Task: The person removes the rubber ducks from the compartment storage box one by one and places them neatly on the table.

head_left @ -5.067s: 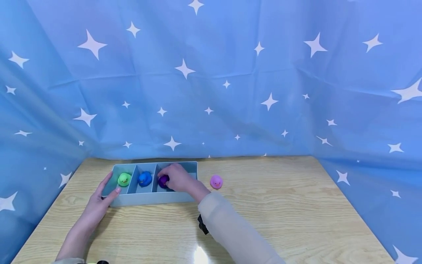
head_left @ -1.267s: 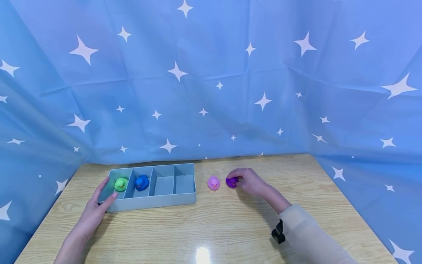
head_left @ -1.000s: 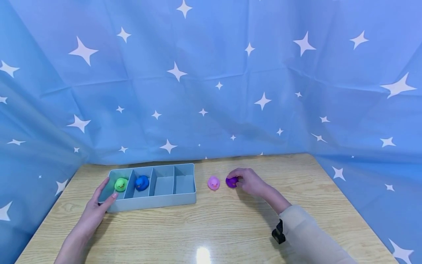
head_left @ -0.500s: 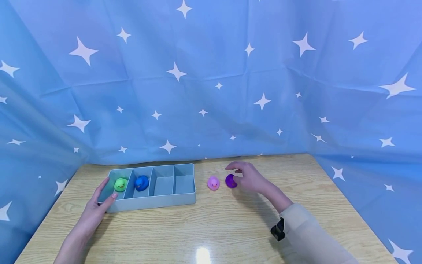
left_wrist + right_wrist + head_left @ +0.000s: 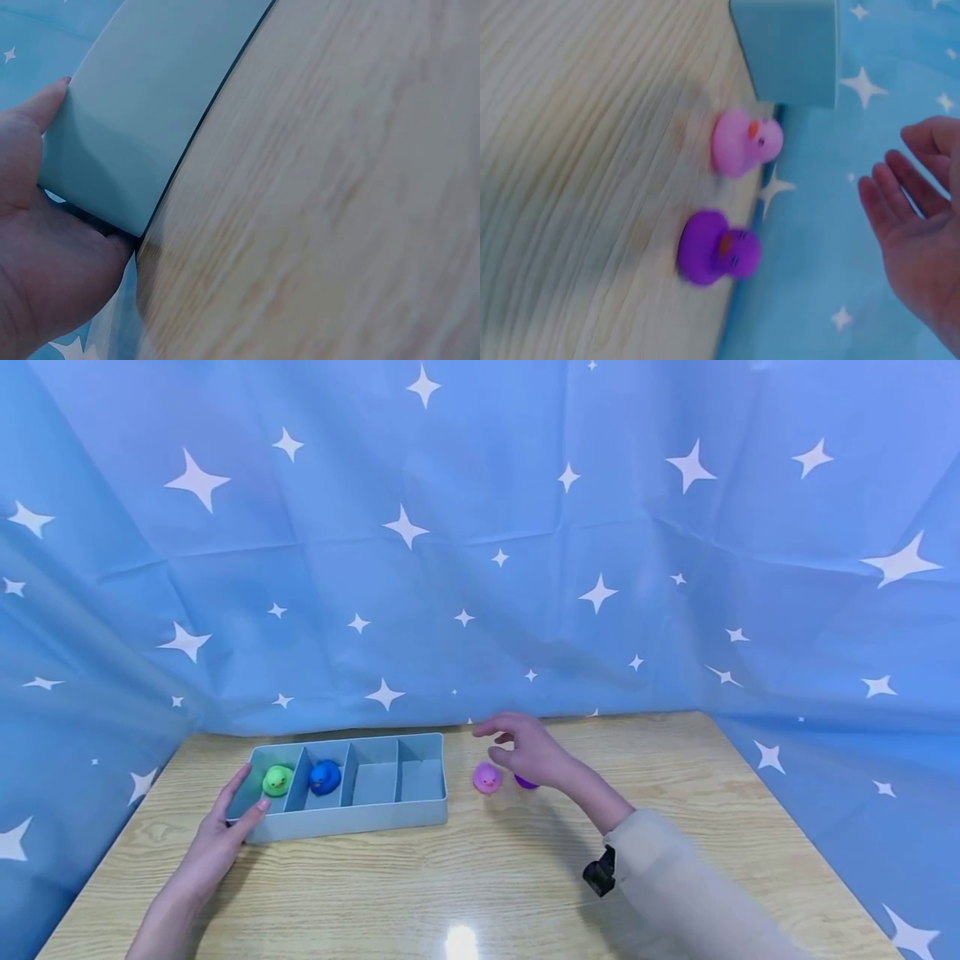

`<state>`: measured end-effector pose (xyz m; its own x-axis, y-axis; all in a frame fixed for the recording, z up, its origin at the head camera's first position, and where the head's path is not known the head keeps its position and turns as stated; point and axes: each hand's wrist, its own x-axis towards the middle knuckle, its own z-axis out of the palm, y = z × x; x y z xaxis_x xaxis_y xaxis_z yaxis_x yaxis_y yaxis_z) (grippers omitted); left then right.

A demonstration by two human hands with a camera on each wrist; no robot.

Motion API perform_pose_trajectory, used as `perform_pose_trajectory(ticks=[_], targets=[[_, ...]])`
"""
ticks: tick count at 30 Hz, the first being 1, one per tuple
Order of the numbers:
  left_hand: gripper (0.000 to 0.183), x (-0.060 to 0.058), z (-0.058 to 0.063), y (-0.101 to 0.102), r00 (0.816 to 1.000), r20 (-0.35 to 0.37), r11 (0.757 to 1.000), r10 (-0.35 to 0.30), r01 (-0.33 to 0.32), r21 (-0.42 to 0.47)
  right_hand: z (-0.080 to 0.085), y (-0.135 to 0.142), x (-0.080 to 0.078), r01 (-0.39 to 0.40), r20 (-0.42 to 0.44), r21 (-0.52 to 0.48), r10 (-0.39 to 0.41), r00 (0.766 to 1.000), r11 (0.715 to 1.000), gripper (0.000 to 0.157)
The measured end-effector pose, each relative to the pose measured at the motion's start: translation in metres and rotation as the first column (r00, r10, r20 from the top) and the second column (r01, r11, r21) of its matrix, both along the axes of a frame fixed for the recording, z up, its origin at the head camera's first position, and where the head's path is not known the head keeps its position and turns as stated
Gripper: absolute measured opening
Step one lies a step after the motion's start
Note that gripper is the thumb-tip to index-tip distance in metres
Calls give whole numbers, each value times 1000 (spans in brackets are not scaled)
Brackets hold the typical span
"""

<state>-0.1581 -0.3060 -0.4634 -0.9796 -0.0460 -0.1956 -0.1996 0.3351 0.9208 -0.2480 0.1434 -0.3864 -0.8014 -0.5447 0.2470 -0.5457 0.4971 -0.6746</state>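
Note:
My left hand (image 5: 221, 827) grips the left end of a grey-blue divided box (image 5: 345, 817), thumb at the front rim and fingers along the end wall. A green rubber duck (image 5: 277, 781) sits in the leftmost compartment, a blue rubber duck (image 5: 325, 777) in the one beside it. The two right compartments hold nothing. My right hand (image 5: 536, 753) hovers with loosely bent fingers and nothing in them. Below it on the table are a pink rubber duck (image 5: 487, 778) and a purple rubber duck (image 5: 527, 782), the purple one partly hidden in the head view. Both ducks stand upright in the right wrist view.
The wooden table (image 5: 420, 893) carries the box at its back left. A blue star-printed cloth (image 5: 480, 543) hangs behind and along both sides. A black wrist camera (image 5: 600, 872) sits at the right sleeve.
My right hand took the purple duck from the third compartment to the table beside the pink duck, let go, then rose and moved left over the ducks. My left hand stays on the box.

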Motion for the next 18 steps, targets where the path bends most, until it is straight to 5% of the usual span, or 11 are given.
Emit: perform_pose_trajectory(ticks=[18], targets=[[90, -3, -4, -1, 1000, 16, 1000, 15, -15, -14, 8, -93, -9, -81, 119, -37, 85, 989, 996, 34]])
